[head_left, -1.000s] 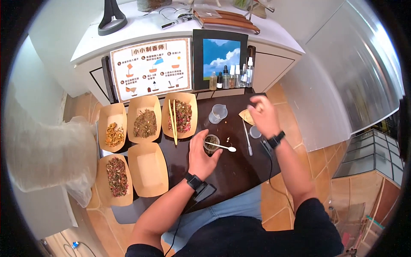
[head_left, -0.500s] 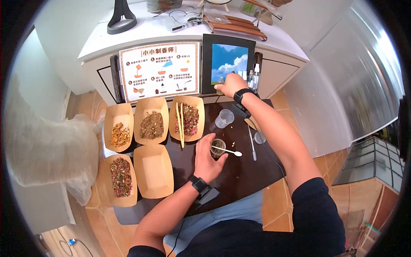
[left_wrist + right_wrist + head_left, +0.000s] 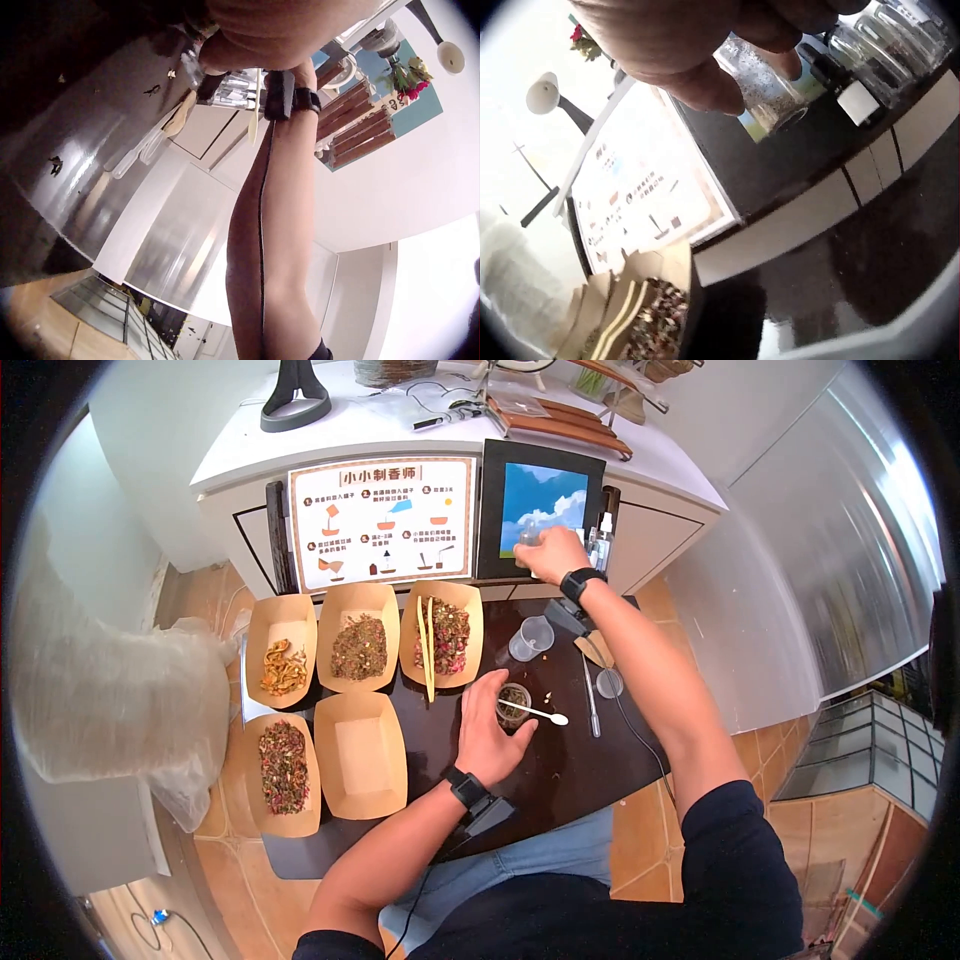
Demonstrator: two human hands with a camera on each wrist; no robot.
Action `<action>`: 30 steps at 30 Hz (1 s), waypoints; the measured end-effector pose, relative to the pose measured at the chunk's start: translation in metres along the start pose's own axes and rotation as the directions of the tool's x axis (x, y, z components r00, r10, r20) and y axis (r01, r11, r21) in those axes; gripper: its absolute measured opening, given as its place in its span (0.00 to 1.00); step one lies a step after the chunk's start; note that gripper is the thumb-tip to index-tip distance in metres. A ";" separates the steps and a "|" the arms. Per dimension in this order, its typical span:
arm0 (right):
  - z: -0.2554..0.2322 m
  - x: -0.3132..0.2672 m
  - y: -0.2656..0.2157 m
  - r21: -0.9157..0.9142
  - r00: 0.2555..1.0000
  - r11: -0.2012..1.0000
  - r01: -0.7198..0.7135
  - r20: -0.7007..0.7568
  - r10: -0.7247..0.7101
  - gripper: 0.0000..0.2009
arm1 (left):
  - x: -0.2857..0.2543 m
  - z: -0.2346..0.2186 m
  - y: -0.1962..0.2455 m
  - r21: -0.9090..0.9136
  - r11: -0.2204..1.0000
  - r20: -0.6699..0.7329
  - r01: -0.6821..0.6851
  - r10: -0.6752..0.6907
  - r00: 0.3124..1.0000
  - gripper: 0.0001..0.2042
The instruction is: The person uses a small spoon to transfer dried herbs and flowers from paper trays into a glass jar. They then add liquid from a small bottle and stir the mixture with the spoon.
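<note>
My left hand (image 3: 487, 732) curves round a small clear cup (image 3: 514, 700) of dried herbs, thumb on its near side and fingers on the far side. Across its mouth lies a white spoon (image 3: 548, 715). At the back edge my right hand (image 3: 556, 556) pinches a small glass bottle (image 3: 771, 94) between thumb and fingers, in front of the picture of sky. The bottle's upper part is hidden by the hand in the right wrist view. A black-capped dropper bottle (image 3: 849, 91) and several clear bottles (image 3: 907, 41) stand beside it.
Paper trays hold dried plant pieces, one with yellow tongs (image 3: 427, 650); another tray (image 3: 360, 755) has a bare bottom. Nearby are a clear measuring cup (image 3: 531, 638), a pipette (image 3: 593, 705) and a round lid (image 3: 609, 683). A printed sheet (image 3: 382, 522) stands behind. A cable hangs from the right wrist.
My right hand has reached from the table's right side to the back row of bottles, taken hold of a glass bottle and raised it. The left hand stays at the cup.
</note>
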State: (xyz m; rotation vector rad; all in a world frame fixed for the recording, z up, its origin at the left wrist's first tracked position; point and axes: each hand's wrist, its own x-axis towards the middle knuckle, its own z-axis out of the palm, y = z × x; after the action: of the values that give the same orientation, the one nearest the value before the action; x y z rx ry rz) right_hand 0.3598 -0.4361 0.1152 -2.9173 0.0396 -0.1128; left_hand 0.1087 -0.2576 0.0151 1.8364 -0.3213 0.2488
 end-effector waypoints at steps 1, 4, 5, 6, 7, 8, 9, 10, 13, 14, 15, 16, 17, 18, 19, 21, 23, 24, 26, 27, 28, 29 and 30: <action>-0.015 -0.006 -0.001 0.121 1.000 0.993 -0.004 0.000 0.004 0.26 | 0.000 -0.001 0.001 -0.015 1.000 0.009 -0.007 0.007 1.000 0.44; -0.033 -0.018 0.020 0.301 0.978 0.947 0.114 -0.204 -0.053 0.27 | -0.001 -0.001 0.002 -0.061 0.998 0.020 -0.002 0.003 1.000 0.44; -0.044 -0.030 0.022 0.390 0.985 0.915 0.102 -0.166 -0.039 0.23 | -0.002 -0.002 0.001 -0.064 0.998 0.018 -0.006 0.008 1.000 0.44; -0.046 -0.042 0.033 0.520 0.987 0.843 0.138 -0.146 -0.072 0.18 | -0.003 -0.004 0.000 -0.087 0.996 0.019 -0.030 0.032 0.999 0.45; -0.047 -0.055 0.041 0.639 0.985 0.750 0.169 -0.131 -0.111 0.14 | -0.003 -0.006 0.000 -0.108 0.993 0.018 -0.055 0.057 0.998 0.45; -0.049 -0.078 0.039 0.667 0.982 0.722 0.184 -0.147 -0.115 0.15 | -0.003 -0.008 0.002 -0.148 0.987 0.030 -0.059 0.064 0.997 0.48; -0.053 -0.105 0.035 0.694 0.979 0.692 0.200 -0.163 -0.119 0.15 | -0.003 -0.010 0.003 -0.149 0.987 0.024 -0.063 0.068 0.997 0.48; -0.056 -0.130 0.029 0.686 0.982 0.702 0.191 -0.139 -0.131 0.14 | -0.003 -0.011 0.004 -0.146 0.983 0.006 -0.112 0.114 0.993 0.48; -0.055 -0.196 0.010 0.625 0.984 0.762 0.169 -0.068 -0.163 0.12 | -0.006 -0.010 0.008 -0.152 0.973 -0.006 -0.172 0.173 0.985 0.47; -0.058 -0.214 0.001 0.592 0.985 0.791 0.153 -0.029 -0.169 0.12 | -0.007 -0.008 0.008 -0.138 0.971 -0.015 -0.193 0.193 0.981 0.47; -0.059 -0.226 -0.006 0.558 0.985 0.819 0.135 0.010 -0.170 0.12 | -0.008 -0.007 0.009 -0.126 0.969 -0.022 -0.214 0.213 0.977 0.47; -0.053 -0.233 -0.009 0.580 0.981 0.805 0.126 0.049 -0.189 0.12 | -0.009 -0.009 0.014 -0.102 0.966 -0.033 -0.236 0.234 0.972 0.45; -0.054 -0.239 -0.015 0.502 0.949 0.813 0.296 -0.060 -0.309 0.13 | -0.010 -0.008 0.013 -0.106 0.966 -0.024 -0.237 0.236 0.972 0.45; -0.049 -0.243 -0.019 0.451 0.923 0.807 0.381 -0.134 -0.361 0.13 | -0.011 -0.006 0.011 -0.068 0.954 -0.064 -0.291 0.287 0.956 0.43; -0.045 -0.245 -0.023 0.394 0.887 0.795 0.462 -0.203 -0.415 0.13 | -0.012 -0.006 0.011 -0.027 0.939 -0.104 -0.342 0.337 0.936 0.41; -0.047 -0.249 -0.027 0.297 0.884 0.832 0.467 -0.137 -0.447 0.13 | -0.012 -0.004 0.011 0.014 0.935 -0.120 -0.353 0.352 0.928 0.37; -0.044 -0.250 -0.033 0.253 0.836 0.797 0.548 -0.183 -0.517 0.15 | -0.010 -0.002 0.006 0.046 0.922 -0.128 -0.386 0.388 0.913 0.33; -0.044 -0.252 -0.035 0.234 0.848 0.815 0.531 -0.146 -0.510 0.15 | -0.012 -0.001 0.004 0.064 0.921 -0.144 -0.385 0.390 0.910 0.31; -0.041 -0.254 -0.039 0.242 0.848 0.813 0.530 -0.143 -0.510 0.15 | -0.016 0.003 -0.004 0.073 0.934 -0.162 -0.349 0.356 0.920 0.30; -0.039 -0.255 -0.040 0.251 0.848 0.811 0.529 -0.148 -0.508 0.15 | -0.019 0.005 -0.007 0.085 0.944 -0.179 -0.317 0.328 0.928 0.30; -0.041 -0.255 -0.040 0.253 0.850 0.812 0.526 -0.143 -0.506 0.15 | -0.016 0.002 -0.003 0.109 0.942 -0.203 -0.319 0.335 0.920 0.29; -0.046 -0.253 -0.039 0.272 0.834 0.788 0.552 -0.159 -0.529 0.14 | -0.015 0.002 -0.003 0.107 0.943 -0.200 -0.314 0.330 0.923 0.29; -0.051 -0.250 -0.037 0.289 0.816 0.764 0.577 -0.176 -0.550 0.14 | -0.015 0.002 -0.004 0.042 0.963 -0.231 -0.265 0.268 0.935 0.28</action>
State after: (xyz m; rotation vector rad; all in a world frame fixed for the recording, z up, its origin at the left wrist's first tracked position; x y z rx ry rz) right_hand 0.1074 -0.4019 0.1546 -2.4836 -0.7800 -0.3025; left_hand 0.0960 -0.2572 0.0062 1.7488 -0.4036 0.6519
